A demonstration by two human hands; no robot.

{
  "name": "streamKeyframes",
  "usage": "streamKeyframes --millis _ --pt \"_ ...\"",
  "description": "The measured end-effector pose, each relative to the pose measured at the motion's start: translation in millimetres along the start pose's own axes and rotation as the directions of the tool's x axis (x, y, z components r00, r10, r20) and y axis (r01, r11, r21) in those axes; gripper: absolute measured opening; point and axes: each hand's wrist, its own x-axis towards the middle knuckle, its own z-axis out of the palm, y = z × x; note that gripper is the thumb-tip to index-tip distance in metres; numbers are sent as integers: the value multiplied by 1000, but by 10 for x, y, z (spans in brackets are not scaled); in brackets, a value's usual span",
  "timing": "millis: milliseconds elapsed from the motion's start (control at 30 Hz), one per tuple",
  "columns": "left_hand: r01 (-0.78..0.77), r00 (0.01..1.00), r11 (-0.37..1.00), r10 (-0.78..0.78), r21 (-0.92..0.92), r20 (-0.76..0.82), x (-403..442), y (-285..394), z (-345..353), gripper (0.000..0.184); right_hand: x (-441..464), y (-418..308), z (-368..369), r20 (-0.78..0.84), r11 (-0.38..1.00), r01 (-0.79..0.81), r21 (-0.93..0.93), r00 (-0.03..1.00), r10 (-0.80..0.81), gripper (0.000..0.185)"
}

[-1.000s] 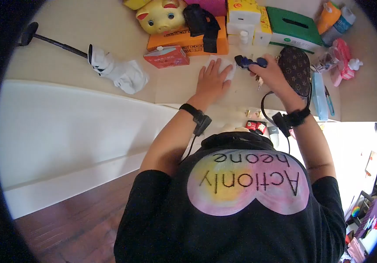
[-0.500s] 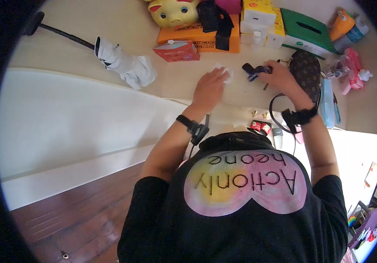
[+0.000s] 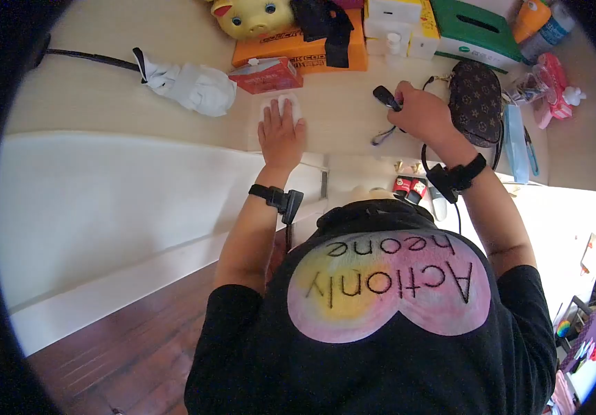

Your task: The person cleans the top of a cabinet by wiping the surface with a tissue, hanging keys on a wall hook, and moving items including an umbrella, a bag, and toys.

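Note:
My left hand (image 3: pixel 282 138) lies flat with its fingers stretched out on a white tissue (image 3: pixel 292 104), pressing it against the pale tabletop (image 3: pixel 339 114). Just beyond the fingertips is a red box (image 3: pixel 268 76). My right hand (image 3: pixel 422 114) is closed round what looks like a black key fob (image 3: pixel 385 97), lifted off the surface. A thin dark strap (image 3: pixel 382 136) dangles below that hand; the rest of the fob is hidden by the fingers. Beside the right hand rests a brown patterned handbag (image 3: pixel 476 104).
A gold piggy bank (image 3: pixel 253 17) and black cloth sit on an orange box (image 3: pixel 270 52) at the back. Yellow-white boxes and a green tissue box (image 3: pixel 474 31) stand alongside. A white folded umbrella-like item (image 3: pixel 191 88) lies left; a pink bottle (image 3: pixel 554 90) is right.
My left hand has slid left with the tissue, stopping near the red box. My right hand has turned and moved slightly left, still gripping the fob. The view has shifted a little.

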Motion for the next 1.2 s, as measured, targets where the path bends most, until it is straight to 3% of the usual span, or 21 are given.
streamKeyframes --millis 33,100,233,400,600,733,800,933,1000,1033,1100,1133,1200 --pt "3 1000 1000 -3 -2 -1 -19 27 9 63 17 13 51 1 1000 2 -3 1000 -2 38" --pt "-1 1000 998 1 56 -5 -67 69 10 64 85 55 165 16 979 -59 -194 998 64 34" --pt "21 1000 998 -21 55 2 -111 116 -1 65 142 215 199 48 986 19 -168 999 -11 37" --pt "-4 999 998 1 61 50 -168 203 -94 65 144 186 175 -45 992 -36 -117 999 31 31" --pt "-22 999 998 20 51 41 -173 205 -98 65 177 145 256 -11 960 29 -278 999 -34 32" --pt "-48 999 997 47 56 16 -166 191 -71 65 136 129 227 -46 978 -25 -208 999 16 29" --pt "-53 999 997 53 63 8 -161 192 -68 64 124 144 207 -32 972 101 -211 993 -110 25" --pt "-58 998 997 56 57 32 -134 213 -110 64 90 218 190 -57 968 181 -174 980 -193 21" --pt "-108 993 994 107 8 53 -182 304 -127 64 -90 275 115 -84 959 160 232 986 -144 25" --pt "-110 992 994 109 9 56 -208 390 -165 64 -217 304 55 -83 959 158 235 986 -142 25" --pt "-323 945 946 324 -33 52 -238 595 -219 61 -537 359 -101 -95 858 218 466 976 -197 22" --pt "-325 943 945 327 -38 55 -210 692 -201 61 -705 374 -173 -92 859 212 466 977 -191 22" --pt "-514 852 842 523 -161 14 -83 885 -134 59 -1021 396 -296 -125 813 175 555 984 -126 13"
